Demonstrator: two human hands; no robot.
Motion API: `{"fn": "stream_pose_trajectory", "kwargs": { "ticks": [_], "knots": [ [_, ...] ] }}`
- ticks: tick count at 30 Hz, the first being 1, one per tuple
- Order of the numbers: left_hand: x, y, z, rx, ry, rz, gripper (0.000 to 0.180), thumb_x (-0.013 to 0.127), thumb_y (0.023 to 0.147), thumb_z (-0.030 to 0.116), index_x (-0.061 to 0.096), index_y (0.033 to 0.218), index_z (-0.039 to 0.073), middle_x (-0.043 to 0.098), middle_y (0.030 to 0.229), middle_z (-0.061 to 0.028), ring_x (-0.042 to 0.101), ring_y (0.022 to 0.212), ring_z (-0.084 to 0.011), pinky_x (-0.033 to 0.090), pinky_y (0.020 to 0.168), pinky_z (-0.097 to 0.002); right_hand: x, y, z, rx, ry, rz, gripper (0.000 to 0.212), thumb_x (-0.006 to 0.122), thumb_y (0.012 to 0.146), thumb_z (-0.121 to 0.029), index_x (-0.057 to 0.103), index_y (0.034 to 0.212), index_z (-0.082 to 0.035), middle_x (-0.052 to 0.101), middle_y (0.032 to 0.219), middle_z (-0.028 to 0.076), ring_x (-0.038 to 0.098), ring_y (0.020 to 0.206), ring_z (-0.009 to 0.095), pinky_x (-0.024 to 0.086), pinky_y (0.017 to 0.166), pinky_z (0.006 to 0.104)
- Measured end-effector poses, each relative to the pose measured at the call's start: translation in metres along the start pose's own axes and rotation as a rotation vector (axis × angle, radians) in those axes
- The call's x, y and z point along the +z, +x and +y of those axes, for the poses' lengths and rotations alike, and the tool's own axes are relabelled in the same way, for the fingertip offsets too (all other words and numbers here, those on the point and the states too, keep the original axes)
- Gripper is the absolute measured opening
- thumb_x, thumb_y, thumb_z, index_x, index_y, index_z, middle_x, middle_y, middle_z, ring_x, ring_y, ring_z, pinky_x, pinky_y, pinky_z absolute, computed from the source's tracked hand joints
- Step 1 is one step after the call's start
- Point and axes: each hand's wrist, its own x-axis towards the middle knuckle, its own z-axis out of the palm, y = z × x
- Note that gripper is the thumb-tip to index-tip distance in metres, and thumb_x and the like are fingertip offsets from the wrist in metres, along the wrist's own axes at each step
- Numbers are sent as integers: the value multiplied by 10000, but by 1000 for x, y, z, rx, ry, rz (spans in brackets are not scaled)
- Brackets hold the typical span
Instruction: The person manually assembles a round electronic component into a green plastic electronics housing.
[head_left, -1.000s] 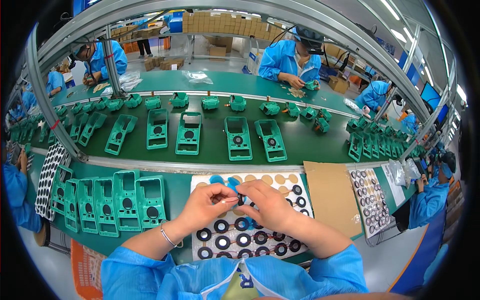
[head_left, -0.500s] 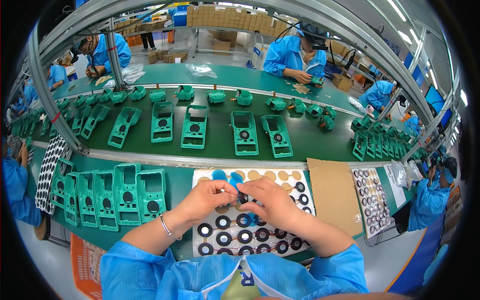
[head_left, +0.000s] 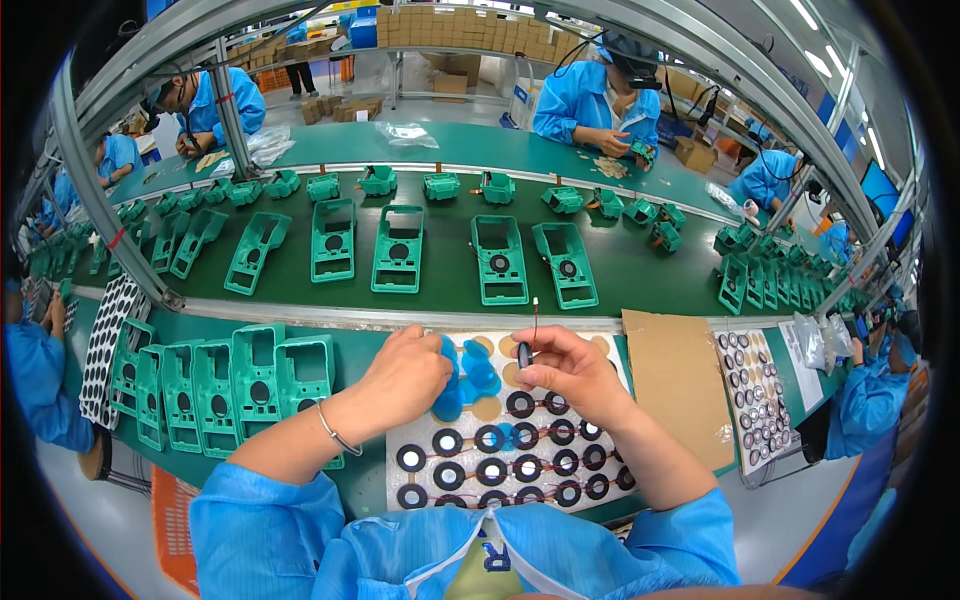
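My right hand (head_left: 575, 372) pinches a small round black speaker (head_left: 524, 355) on edge between thumb and fingers, its thin wire with a white connector sticking up. My left hand (head_left: 405, 375) is closed, fingers curled down beside a loose heap of round blue films (head_left: 475, 375); its fingertips are hidden, so whatever they grip cannot be made out. Below both hands lies a white foam tray (head_left: 402, 425). Rows of black ring-shaped speakers (head_left: 491, 470) with white centres and thin wires fill its near part. Tan discs (head_left: 486, 408) show around the blue films.
Green plastic housings (head_left: 258, 375) stand in a row at left, beside a black-dotted sheet (head_left: 105, 340). A cardboard sheet (head_left: 678, 390) and another tray of round parts (head_left: 752, 400) lie right. More housings (head_left: 399, 250) line the dark green belt ahead. Co-workers sit across and at both sides.
My hands have moved apart. The right now holds the speaker up to the right with its wire raised; the left has drawn back left beside the blue films.
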Motion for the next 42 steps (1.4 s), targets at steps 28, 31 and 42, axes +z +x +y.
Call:
{"fn": "stream_pose_trajectory", "kwargs": {
  "ticks": [28, 31, 42],
  "knots": [
    [-15, 38, -46, -603, -1337, 20, 177, 606, 791, 40, 524, 936, -18, 543, 693, -23, 496, 501, -61, 413, 421, -194, 25, 37, -12, -801, -1163, 272, 350, 679, 635, -35, 595, 975, -50, 563, 957, 89, 507, 865, 265, 455, 722, 338],
    [-15, 15, -17, -534, -1382, 6, 242, 630, 779, 37, 513, 987, 0, 562, 761, -32, 523, 529, -56, 429, 426, -188, 31, 40, -7, -864, -1285, 200, 340, 643, 627, -44, 595, 964, -40, 565, 984, 99, 518, 862, 263, 460, 729, 330],
    [-19, -8, 8, -448, -1568, 55, 307, 635, 794, 64, 451, 1021, -28, 495, 778, -41, 573, 564, -106, 485, 437, -213, 39, 26, -11, -874, -1389, 149, 351, 584, 618, -72, 617, 967, -68, 577, 1032, 91, 541, 879, 251, 446, 740, 370]
  ]
}}
